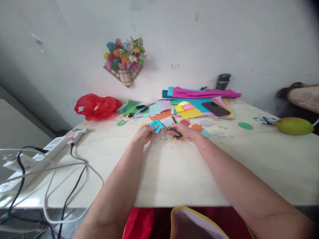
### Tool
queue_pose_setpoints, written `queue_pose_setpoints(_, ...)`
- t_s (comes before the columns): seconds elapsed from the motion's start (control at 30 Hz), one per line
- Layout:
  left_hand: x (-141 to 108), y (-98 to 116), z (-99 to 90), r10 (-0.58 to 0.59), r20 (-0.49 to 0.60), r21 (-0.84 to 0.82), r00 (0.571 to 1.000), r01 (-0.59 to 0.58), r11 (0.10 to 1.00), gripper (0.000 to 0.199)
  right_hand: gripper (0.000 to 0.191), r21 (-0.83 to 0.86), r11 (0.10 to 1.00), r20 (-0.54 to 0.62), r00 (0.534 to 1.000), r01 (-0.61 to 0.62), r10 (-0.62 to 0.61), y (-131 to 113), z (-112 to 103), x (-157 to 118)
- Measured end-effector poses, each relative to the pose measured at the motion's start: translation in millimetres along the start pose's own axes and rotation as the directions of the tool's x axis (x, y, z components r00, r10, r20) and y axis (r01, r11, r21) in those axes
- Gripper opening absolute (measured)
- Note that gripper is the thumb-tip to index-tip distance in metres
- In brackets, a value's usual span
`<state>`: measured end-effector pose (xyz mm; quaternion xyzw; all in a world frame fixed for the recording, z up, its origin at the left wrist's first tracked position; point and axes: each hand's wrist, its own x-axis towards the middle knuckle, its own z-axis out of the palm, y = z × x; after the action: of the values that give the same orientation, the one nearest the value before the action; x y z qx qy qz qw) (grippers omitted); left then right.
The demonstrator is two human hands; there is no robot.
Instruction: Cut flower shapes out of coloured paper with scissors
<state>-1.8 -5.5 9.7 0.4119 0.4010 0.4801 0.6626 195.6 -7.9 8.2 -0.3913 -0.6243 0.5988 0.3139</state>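
Blue scalloped paper cutout (157, 125) pinched in your left hand (146, 133), thumb over its face, fingers curled behind; it sits just above the pale tabletop (174, 179), near the middle. Your right hand (186, 131) is closed around the dark handles of the scissors (177, 132), blades aimed at the cutout's edge; blade gap too small to tell. Hands near each other, apart. Both forearms reach forward over the table edge and converge, palms turned inward. Paper clippings (171, 141) scattered below the scissors; red paper flower (185, 122) and orange paper flower (197, 127) lie just beyond your right hand.
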Motion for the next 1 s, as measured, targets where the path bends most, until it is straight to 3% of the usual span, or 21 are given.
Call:
queue_pose_setpoints(0.33,4,-5,3.5,0.0,-0.056,-0.063,0.998,-0.004,0.998,0.004,0.022,-0.02,1.0,-0.015,1.0,0.0,0.0,6,1,4)
queue_pose_setpoints(0.7,4,-6,13.1,0.037,-0.195,-0.141,0.98,-0.065,0.988,0.007,0.023,0.07,0.996,-0.054,0.997,-0.049,0.052,1,10,0)
queue_pose_setpoints(1.0,6,-7,14.7,0.03,-0.211,-0.153,0.977,-0.063,0.986,0.007,0.021,0.069,0.997,-0.048,0.998,-0.045,0.048,-4,12,-2)
